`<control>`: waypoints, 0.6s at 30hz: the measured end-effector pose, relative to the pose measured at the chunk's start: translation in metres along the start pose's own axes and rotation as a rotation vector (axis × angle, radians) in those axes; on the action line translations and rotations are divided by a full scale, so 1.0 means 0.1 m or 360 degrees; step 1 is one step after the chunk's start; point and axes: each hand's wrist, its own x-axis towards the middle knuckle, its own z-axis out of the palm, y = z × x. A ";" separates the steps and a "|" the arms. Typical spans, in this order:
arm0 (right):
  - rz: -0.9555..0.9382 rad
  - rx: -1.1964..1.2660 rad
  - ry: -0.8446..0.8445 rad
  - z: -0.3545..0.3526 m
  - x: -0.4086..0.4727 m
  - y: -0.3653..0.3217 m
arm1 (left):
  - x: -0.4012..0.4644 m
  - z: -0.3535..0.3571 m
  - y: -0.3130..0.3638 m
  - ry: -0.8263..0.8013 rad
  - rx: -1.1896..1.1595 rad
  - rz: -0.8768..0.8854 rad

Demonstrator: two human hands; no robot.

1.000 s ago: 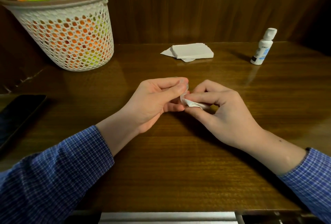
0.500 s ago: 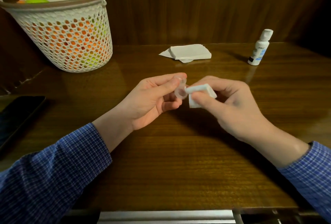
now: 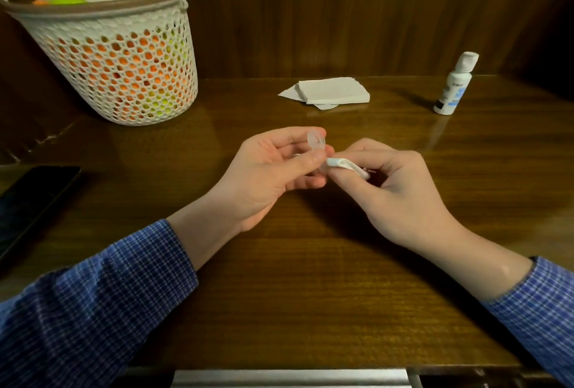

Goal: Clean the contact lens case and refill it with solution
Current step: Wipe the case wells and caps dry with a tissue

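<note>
Now | left hand (image 3: pixel 273 170) is pinching the clear lens case (image 3: pixel 316 141) upright at its fingertips, exposing a well | right hand (image 3: pixel 394 182) is gripping a folded tissue (image 3: pixel 348 167), pressing it against the case for wiping | solution bottle (image 3: pixel 454 84) is waiting far beyond the right hand.

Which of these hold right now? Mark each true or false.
1. The left hand holds the clear lens case. True.
2. The right hand is empty. False: it pinches a folded tissue against the case.
3. The solution bottle stands upright, cap on. True.
4. The tissue stack sits inside the basket. False: it lies on the table, right of the basket.
</note>
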 end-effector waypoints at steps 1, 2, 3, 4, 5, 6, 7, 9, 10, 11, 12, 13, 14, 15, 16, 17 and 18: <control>0.0087 0.0091 -0.0021 0.01 0.00 0.01 | 0.00 0.01 -0.01 0.0037 0.0068 0.0057; 0.0192 0.0237 -0.0046 0.03 0.00 0.01 | -0.01 0.01 -0.03 0.0073 0.0134 0.0120; 0.0307 0.0411 -0.0073 0.04 0.01 0.01 | -0.02 0.01 -0.04 0.0107 0.0192 0.0183; 0.0414 0.0566 -0.0103 0.05 0.01 0.01 | -0.02 0.01 -0.05 0.0136 0.0244 0.0238; 0.0489 0.0679 -0.0140 0.05 0.01 0.01 | -0.02 0.01 -0.05 0.0158 0.0291 0.0275; 0.0529 0.0754 -0.0181 0.05 0.01 0.01 | -0.02 0.02 -0.05 0.0172 0.0324 0.0284; 0.0538 0.0812 -0.0221 0.05 0.01 0.02 | -0.01 0.02 -0.04 0.0176 0.0329 0.0256; 0.0510 0.0848 -0.0277 0.04 0.01 0.03 | -0.01 0.01 -0.02 0.0166 0.0220 0.0107; 0.0475 0.0792 -0.0287 0.03 0.01 0.04 | 0.00 -0.01 -0.02 0.0145 0.0124 0.0003; 0.0407 0.0660 -0.0284 0.01 0.02 0.04 | 0.01 -0.02 -0.02 0.0111 0.0026 -0.0102; 0.0303 0.0464 -0.0274 0.00 0.02 0.05 | 0.01 -0.04 -0.02 0.0074 -0.0056 -0.0197; 0.0183 0.0253 -0.0274 -0.01 0.03 0.06 | 0.02 -0.06 -0.02 0.0045 -0.0108 -0.0281; 0.0068 0.0077 -0.0286 -0.02 0.03 0.07 | 0.03 -0.08 -0.03 0.0028 -0.0127 -0.0353; -0.0039 -0.0050 -0.0309 -0.03 0.03 0.07 | 0.03 -0.10 -0.03 0.0010 -0.0121 -0.0412; -0.0144 -0.0142 -0.0335 -0.04 0.03 0.06 | 0.04 -0.11 -0.03 -0.0020 -0.0107 -0.0457; -0.0250 -0.0217 -0.0362 -0.06 0.03 0.07 | 0.04 -0.12 -0.02 -0.0064 -0.0093 -0.0490; -0.0355 -0.0289 -0.0388 -0.08 0.04 0.09 | 0.04 -0.13 -0.02 -0.0109 -0.0080 -0.0511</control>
